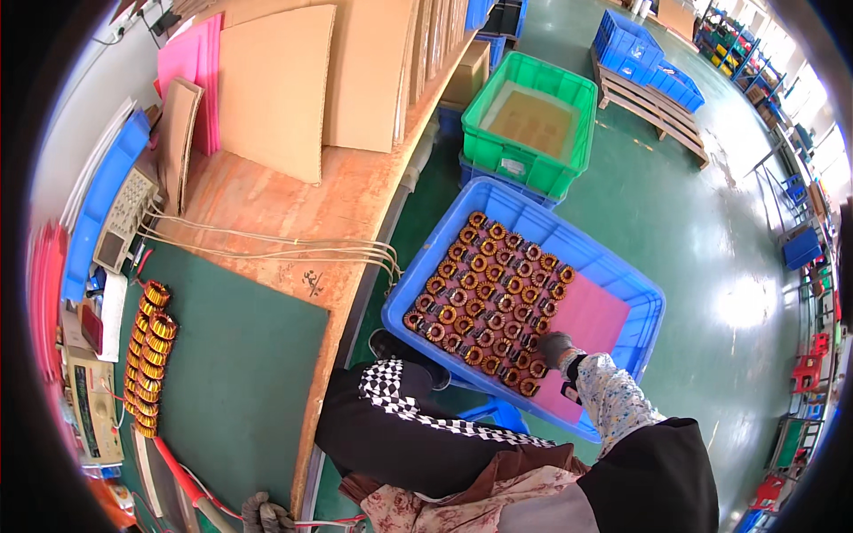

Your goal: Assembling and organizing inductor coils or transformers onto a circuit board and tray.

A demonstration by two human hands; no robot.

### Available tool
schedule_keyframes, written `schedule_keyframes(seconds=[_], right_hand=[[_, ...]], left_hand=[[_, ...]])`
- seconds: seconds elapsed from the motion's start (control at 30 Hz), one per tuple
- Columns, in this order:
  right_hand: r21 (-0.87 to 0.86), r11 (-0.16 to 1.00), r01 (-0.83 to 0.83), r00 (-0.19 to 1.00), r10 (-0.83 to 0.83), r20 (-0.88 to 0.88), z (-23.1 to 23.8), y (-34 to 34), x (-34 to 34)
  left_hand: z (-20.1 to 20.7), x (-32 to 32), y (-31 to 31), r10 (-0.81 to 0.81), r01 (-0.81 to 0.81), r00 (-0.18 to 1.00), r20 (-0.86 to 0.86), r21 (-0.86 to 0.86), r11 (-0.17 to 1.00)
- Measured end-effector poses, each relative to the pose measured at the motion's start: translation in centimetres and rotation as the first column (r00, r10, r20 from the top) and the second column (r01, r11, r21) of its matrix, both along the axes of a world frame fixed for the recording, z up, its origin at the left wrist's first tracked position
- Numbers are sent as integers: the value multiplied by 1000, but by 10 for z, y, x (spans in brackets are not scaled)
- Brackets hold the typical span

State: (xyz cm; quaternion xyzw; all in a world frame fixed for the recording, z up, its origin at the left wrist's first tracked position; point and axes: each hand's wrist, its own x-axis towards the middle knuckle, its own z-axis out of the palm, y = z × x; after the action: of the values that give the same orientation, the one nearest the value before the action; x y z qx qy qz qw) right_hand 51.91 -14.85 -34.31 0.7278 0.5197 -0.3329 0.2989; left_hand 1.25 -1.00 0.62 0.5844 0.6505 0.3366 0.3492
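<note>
My right hand point(555, 347), in a dark grey glove, reaches into a blue tub point(633, 282) at the right edge of the rows of copper-wound ring coils point(486, 311). Its fingers are drawn together beside the end coils, and what they hold, if anything, is hidden. The coils lie on a pink sheet point(588, 313) inside the tub. At the bottom edge of the picture my left hand point(265, 514), also gloved in grey, is closed near the bench's front edge. What is in its curled fingers cannot be made out. A red cable point(179, 472) runs beside it.
Two rows of ring coils point(153, 360) stand on the bench's green mat point(235, 355), near measuring instruments point(124, 218). Cardboard sheets point(271, 89) lean at the back. Pale cords point(293, 251) cross the bench edge. Beyond the tub stands a green crate point(569, 153); a wooden pallet point(653, 117) lies farther off.
</note>
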Motion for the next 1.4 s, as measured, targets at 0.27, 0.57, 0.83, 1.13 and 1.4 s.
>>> schedule_keyframes(seconds=[0.27,0.57,0.83,1.13,1.4], right_hand=[[107,937,333,943,-334,-10,18,3,34],[85,958,274,955,-281,90,-64,-35,58],[47,962,270,963,-269,-34,-18,-15,58],[397,784,476,840,-540,60,5,-6,65],[453,436,777,497,-868,-17,-25,-30,68]], left_hand=[[-19,-17,2,-225,347,914,-337,368,862],[-13,-11,1,-123,183,973,-196,326,928],[-10,-21,0,-150,166,960,-238,49,985],[-14,-30,3,-325,568,746,-581,301,766],[-7,-5,-2,-21,33,990,-136,85,996]])
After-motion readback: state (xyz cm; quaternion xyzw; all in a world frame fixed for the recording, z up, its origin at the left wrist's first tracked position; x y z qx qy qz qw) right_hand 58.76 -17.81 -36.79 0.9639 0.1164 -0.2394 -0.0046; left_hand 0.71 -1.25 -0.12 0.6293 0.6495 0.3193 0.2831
